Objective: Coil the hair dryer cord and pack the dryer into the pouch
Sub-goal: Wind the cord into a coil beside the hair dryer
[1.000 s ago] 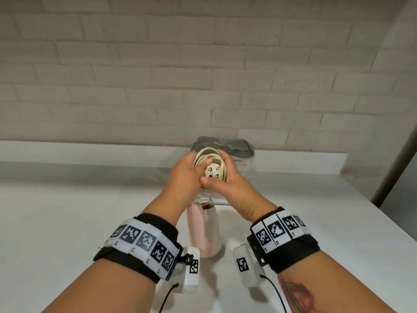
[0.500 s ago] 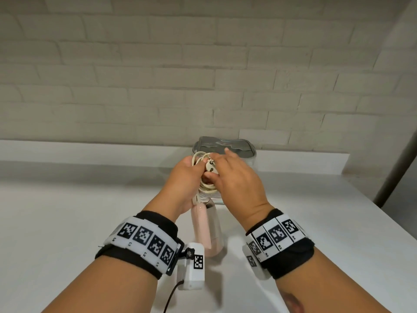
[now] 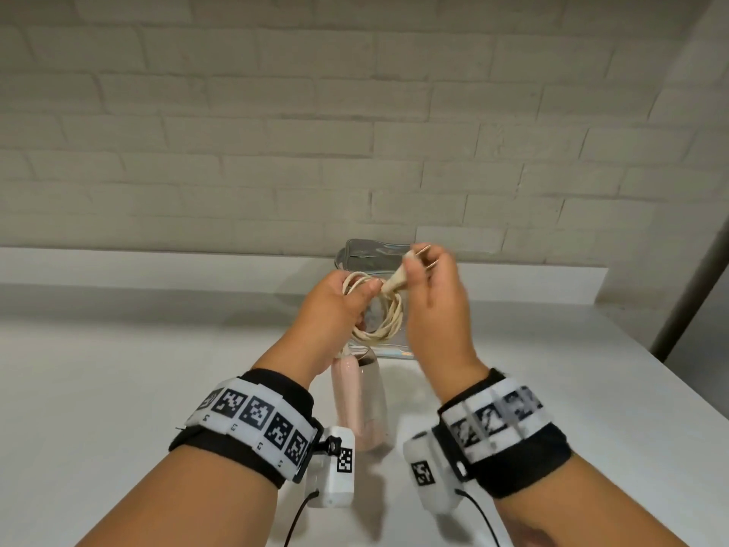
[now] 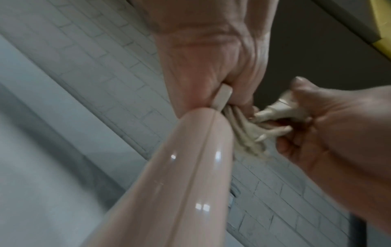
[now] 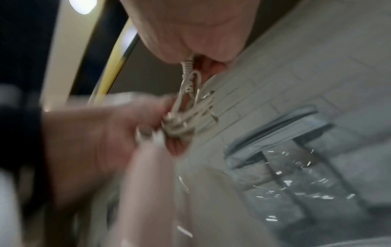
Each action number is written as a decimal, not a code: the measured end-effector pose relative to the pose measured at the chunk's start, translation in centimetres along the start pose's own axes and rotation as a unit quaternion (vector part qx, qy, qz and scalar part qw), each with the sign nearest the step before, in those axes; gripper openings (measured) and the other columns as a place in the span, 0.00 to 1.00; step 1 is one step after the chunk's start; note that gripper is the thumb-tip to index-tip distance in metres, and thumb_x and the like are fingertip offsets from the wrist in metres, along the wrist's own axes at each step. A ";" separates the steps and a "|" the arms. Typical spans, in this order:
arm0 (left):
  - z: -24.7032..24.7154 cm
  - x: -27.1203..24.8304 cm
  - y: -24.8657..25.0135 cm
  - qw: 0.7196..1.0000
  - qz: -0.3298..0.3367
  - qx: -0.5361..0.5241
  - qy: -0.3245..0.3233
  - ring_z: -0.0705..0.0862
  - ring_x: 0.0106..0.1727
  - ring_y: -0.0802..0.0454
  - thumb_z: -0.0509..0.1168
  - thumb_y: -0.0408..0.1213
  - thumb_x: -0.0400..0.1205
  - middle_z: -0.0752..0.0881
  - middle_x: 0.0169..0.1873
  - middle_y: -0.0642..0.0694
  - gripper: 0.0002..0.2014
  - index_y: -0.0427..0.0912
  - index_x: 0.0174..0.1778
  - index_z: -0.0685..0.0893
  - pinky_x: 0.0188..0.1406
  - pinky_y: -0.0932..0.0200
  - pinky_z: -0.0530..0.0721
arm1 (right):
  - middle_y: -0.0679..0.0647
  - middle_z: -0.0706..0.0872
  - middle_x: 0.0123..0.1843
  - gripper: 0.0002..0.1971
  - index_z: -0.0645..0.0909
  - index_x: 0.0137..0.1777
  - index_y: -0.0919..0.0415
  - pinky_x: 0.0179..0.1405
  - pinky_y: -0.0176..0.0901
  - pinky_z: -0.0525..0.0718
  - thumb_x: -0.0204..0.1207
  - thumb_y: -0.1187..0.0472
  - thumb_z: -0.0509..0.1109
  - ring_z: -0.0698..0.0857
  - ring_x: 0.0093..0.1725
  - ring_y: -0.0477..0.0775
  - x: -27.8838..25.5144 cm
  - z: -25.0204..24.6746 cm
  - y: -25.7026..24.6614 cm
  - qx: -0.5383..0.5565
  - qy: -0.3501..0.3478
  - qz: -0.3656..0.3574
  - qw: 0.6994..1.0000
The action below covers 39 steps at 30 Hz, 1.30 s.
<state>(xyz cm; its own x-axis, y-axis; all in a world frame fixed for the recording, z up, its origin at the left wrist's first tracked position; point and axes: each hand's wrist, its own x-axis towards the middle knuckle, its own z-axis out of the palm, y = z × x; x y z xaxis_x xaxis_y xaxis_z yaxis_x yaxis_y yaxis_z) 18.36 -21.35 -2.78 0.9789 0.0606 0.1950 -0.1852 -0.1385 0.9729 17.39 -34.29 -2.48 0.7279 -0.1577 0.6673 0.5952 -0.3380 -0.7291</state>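
The pink hair dryer hangs over the white table, its glossy handle filling the left wrist view. My left hand grips the cream cord coil at its top, beside the dryer's end. My right hand pinches the cream plug, its metal prongs pointing up, just right of the coil. In the right wrist view the cord's ribbed end runs from my right fingers down to the bundled loops. The clear pouch with grey trim stands behind both hands, against the wall.
A white table spreads out around the hands, with a raised ledge along the brick wall. In the right wrist view the pouch's zippered opening lies close on the right. A dark post leans at the far right.
My right hand has pulled the plug out of the coil's middle and lifted it up and to the right. The left hand keeps holding the coil, which now hangs open below.
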 end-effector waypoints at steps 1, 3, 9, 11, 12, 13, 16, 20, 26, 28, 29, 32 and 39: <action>-0.1 0.0 -0.1 1.000 -0.005 -0.016 -0.012 0.78 0.27 0.54 0.69 0.47 0.80 0.80 0.23 0.54 0.08 0.46 0.46 0.83 0.39 0.51 0.80 | 0.54 0.84 0.46 0.10 0.76 0.52 0.53 0.49 0.54 0.87 0.83 0.48 0.58 0.88 0.47 0.56 0.9 -0.2 -0.4 0.107 0.034 0.097 0.989; 0.0 0.0 -0.2 0.999 -0.008 -0.022 -0.026 0.80 0.25 0.56 0.69 0.43 0.80 0.80 0.19 0.58 0.04 0.47 0.45 0.84 0.41 0.49 0.82 | 0.56 0.81 0.45 0.09 0.73 0.51 0.54 0.41 0.49 0.90 0.86 0.50 0.56 0.91 0.42 0.58 2.2 -0.6 -1.0 0.281 0.046 0.231 0.930; 0.1 0.8 -0.3 0.996 0.012 0.084 -0.004 0.90 0.38 0.44 0.66 0.48 0.81 0.86 0.28 0.47 0.08 0.48 0.48 0.80 0.39 0.50 0.82 | 0.50 0.80 0.37 0.06 0.73 0.56 0.58 0.32 0.42 0.83 0.85 0.57 0.59 0.84 0.29 0.47 2.1 -0.4 -2.8 0.307 -0.009 0.177 0.935; 0.2 0.8 0.0 0.994 0.030 0.109 -0.006 0.91 0.41 0.43 0.66 0.48 0.82 0.87 0.32 0.45 0.10 0.44 0.50 0.80 0.38 0.53 0.82 | 0.42 0.82 0.32 0.05 0.75 0.55 0.52 0.35 0.43 0.80 0.85 0.61 0.60 0.79 0.29 0.46 2.3 -0.5 -2.9 0.310 -0.007 0.152 0.939; 0.2 0.6 0.2 0.992 0.045 0.120 -0.008 0.91 0.40 0.45 0.65 0.48 0.82 0.87 0.32 0.47 0.11 0.43 0.50 0.80 0.36 0.54 0.82 | 0.41 0.81 0.30 0.08 0.75 0.56 0.49 0.35 0.43 0.79 0.84 0.64 0.60 0.78 0.29 0.46 2.6 -0.7 -3.0 0.315 0.002 0.146 0.938; 0.1 0.5 0.3 0.990 0.059 0.131 -0.007 0.91 0.39 0.47 0.65 0.48 0.82 0.86 0.32 0.48 0.11 0.43 0.49 0.80 0.33 0.57 0.80 | 0.43 0.81 0.31 0.11 0.74 0.58 0.49 0.35 0.42 0.78 0.84 0.67 0.59 0.77 0.29 0.45 3.0 -1.0 -3.2 0.330 0.014 0.146 0.932; -0.9 0.2 0.1 0.990 0.061 0.125 -0.015 0.86 0.32 0.54 0.65 0.48 0.82 0.85 0.29 0.52 0.08 0.48 0.45 0.81 0.24 0.62 0.72 | 0.52 0.77 0.39 0.13 0.72 0.58 0.54 0.33 0.39 0.79 0.83 0.73 0.58 0.77 0.31 0.45 4.6 -2.8 -3.0 0.413 0.081 0.160 0.893; -1.3 -0.4 -0.3 0.991 0.050 0.087 -0.088 0.80 0.33 0.52 0.64 0.50 0.82 0.83 0.29 0.52 0.08 0.50 0.46 0.84 0.35 0.58 0.75 | 0.59 0.79 0.42 0.07 0.72 0.56 0.62 0.36 0.39 0.84 0.83 0.73 0.59 0.82 0.36 0.52 5.6 -3.9 0.3 0.426 0.191 0.206 0.860; 0.3 -0.7 -0.1 0.985 0.023 -0.024 -0.168 0.74 0.32 0.48 0.64 0.47 0.79 0.79 0.29 0.47 0.09 0.46 0.43 0.83 0.34 0.52 0.73 | 0.63 0.85 0.52 0.12 0.75 0.60 0.53 0.32 0.45 0.87 0.82 0.68 0.62 0.89 0.36 0.55 1.7 -0.9 3.9 0.355 0.119 0.407 0.833; 0.7 -0.8 0.1 0.983 0.020 -0.055 -0.175 0.74 0.29 0.51 0.63 0.43 0.81 0.79 0.35 0.38 0.06 0.49 0.43 0.85 0.32 0.54 0.73 | 0.59 0.87 0.35 0.08 0.80 0.46 0.55 0.27 0.43 0.85 0.80 0.65 0.61 0.85 0.28 0.56 0.5 0.5 3.1 0.360 0.046 0.430 0.826; 0.8 -0.7 0.1 0.982 0.017 -0.068 -0.173 0.74 0.30 0.52 0.63 0.41 0.82 0.79 0.39 0.37 0.06 0.50 0.44 0.85 0.33 0.54 0.74 | 0.58 0.86 0.29 0.11 0.82 0.40 0.58 0.25 0.42 0.84 0.79 0.63 0.60 0.83 0.26 0.56 0.0 1.0 2.7 0.364 0.009 0.438 0.822; 0.4 -0.4 -0.1 0.989 0.017 -0.068 -0.127 0.77 0.32 0.53 0.62 0.40 0.85 0.80 0.40 0.38 0.07 0.51 0.46 0.85 0.36 0.53 0.79 | 0.60 0.87 0.34 0.12 0.87 0.42 0.63 0.27 0.41 0.83 0.79 0.63 0.62 0.85 0.29 0.56 -0.4 2.0 2.4 0.316 -0.079 0.438 0.838; -0.6 0.4 -1.0 0.995 0.089 0.046 0.010 0.86 0.38 0.44 0.66 0.45 0.81 0.88 0.38 0.46 0.01 0.54 0.46 0.81 0.47 0.39 0.86 | 0.56 0.91 0.44 0.20 0.86 0.57 0.61 0.44 0.42 0.87 0.81 0.46 0.62 0.89 0.42 0.51 -0.7 1.3 2.2 0.410 -0.144 0.386 0.814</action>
<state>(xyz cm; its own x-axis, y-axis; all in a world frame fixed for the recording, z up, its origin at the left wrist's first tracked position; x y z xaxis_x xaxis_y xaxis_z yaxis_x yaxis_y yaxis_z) 18.90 -20.58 -3.59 0.9291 0.0467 0.3667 -0.3462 -0.2380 0.9075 18.60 -33.69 -4.76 0.9721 0.2340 -0.0142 -0.1352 0.5102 -0.8494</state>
